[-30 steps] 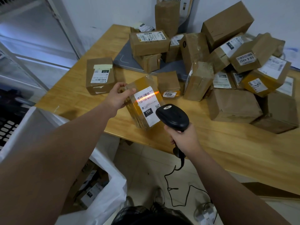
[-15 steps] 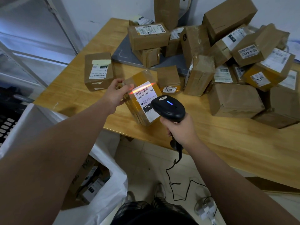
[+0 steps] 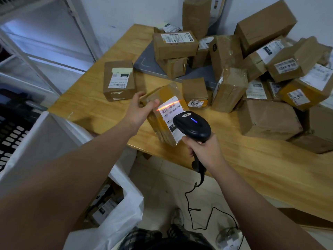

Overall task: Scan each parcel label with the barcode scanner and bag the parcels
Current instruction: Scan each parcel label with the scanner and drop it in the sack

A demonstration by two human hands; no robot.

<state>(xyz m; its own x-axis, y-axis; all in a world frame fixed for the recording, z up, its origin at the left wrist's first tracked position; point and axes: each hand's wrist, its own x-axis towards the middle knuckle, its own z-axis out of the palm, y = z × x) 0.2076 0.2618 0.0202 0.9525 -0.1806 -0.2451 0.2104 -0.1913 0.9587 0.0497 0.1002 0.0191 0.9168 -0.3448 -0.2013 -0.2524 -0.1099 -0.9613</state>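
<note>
while the left hand [image 3: 139,110] grips the taped parcel [image 3: 163,114] at the table [image 3: 252,168] edge, tilting its label [image 3: 171,112] up at the scanner [image 3: 192,126], the right hand [image 3: 205,150] is closed round the handle so the red line crosses the barcode (blue light lit). the white bag [image 3: 115,219] gapes below left, probably for a short drop.

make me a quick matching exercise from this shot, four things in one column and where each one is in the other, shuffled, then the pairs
Things:
1. barcode scanner
2. taped parcel
3. white bag
4. box marked 4D23

Places:
A. on the floor by the table, parcels inside
B. in the left hand, label lit by the red line
C. lying on the wooden table
D. in the right hand

Pairs: 1-D, 2-B, 3-A, 4-C
</note>
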